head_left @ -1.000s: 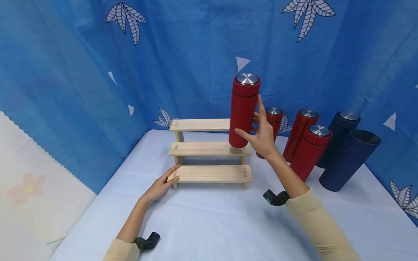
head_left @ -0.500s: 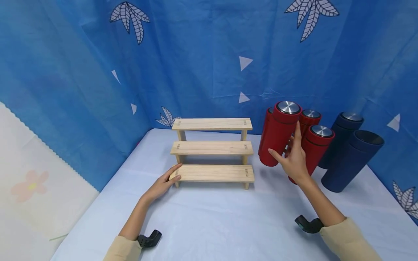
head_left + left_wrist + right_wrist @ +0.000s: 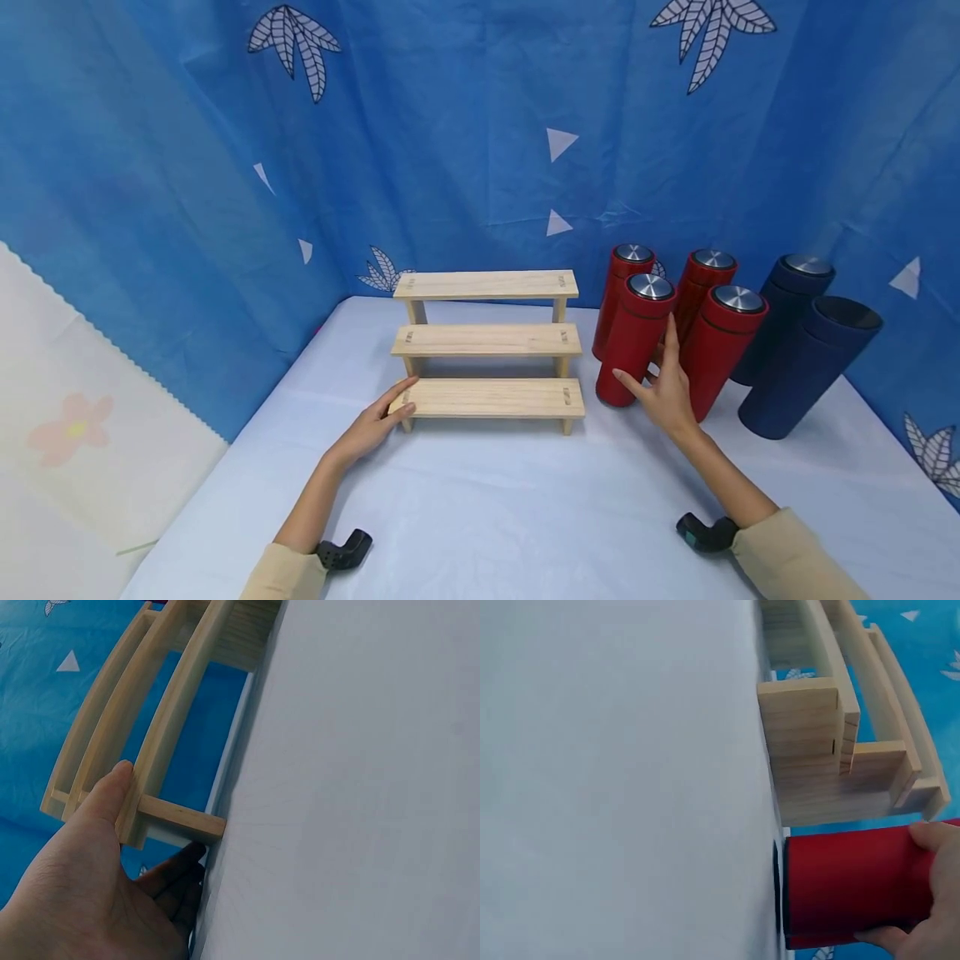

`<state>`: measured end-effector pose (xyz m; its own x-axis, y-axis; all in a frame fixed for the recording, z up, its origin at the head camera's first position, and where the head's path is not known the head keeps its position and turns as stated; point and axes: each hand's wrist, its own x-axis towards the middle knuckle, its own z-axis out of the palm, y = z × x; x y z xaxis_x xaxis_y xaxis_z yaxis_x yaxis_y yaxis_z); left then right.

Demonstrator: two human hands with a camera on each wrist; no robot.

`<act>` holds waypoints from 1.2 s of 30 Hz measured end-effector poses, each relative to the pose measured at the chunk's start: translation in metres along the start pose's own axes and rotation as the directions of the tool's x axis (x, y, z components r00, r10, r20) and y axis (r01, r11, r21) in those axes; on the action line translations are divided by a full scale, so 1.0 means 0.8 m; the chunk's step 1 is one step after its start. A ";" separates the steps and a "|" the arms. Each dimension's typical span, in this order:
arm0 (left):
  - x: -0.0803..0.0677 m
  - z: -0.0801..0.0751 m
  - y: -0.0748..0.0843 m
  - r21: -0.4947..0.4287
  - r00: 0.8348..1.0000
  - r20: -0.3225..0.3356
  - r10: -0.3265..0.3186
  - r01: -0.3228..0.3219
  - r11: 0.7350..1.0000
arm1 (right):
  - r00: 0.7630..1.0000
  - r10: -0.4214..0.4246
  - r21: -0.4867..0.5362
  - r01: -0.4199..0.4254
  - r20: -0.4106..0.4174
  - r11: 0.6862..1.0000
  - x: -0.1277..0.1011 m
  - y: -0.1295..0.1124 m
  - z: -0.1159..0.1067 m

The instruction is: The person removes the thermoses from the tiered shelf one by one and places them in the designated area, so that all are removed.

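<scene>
R hand (image 3: pixel 663 392) wrapping thumb + fingers round lower part of red cylindrical flask w/ steel lid (image 3: pixel 636 337), flask standing on white tabletop (image 3: pixel 525 517). L hand (image 3: pixel 375 421) resting on 3-step pale wooden rack (image 3: pixel 487 342), fingers relaxed against bottom step's near-left corner. Other red flasks (image 3: pixel 720 346) sitting just behind R hand.

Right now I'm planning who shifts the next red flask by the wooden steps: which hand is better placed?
Probably the right hand: it already grips the front red flask, with the other red flasks just behind it. The left hand rests on the wooden steps at their far left end.
</scene>
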<state>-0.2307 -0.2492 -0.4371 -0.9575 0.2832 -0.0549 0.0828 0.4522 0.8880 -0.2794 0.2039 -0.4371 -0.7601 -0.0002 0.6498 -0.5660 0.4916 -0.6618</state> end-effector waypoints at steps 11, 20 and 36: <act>0.002 -0.001 0.003 0.013 1.000 -0.015 -0.014 0.014 1.000 | 1.000 -0.012 -0.017 0.013 0.015 1.000 -0.002 0.003 0.001; 0.000 0.000 0.004 0.021 1.000 -0.013 -0.018 0.018 1.000 | 1.000 -0.016 -0.036 0.017 0.010 0.999 -0.007 0.004 -0.002; 0.008 -0.007 -0.012 0.073 0.998 0.056 -0.036 0.032 0.997 | 0.999 -0.041 -0.084 0.041 0.002 0.996 -0.009 -0.020 -0.015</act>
<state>-0.2393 -0.2564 -0.4438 -0.9429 0.3137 -0.1120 0.0725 0.5215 0.8501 -0.2610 0.2066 -0.4269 -0.7372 -0.0221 0.6754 -0.5676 0.5624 -0.6012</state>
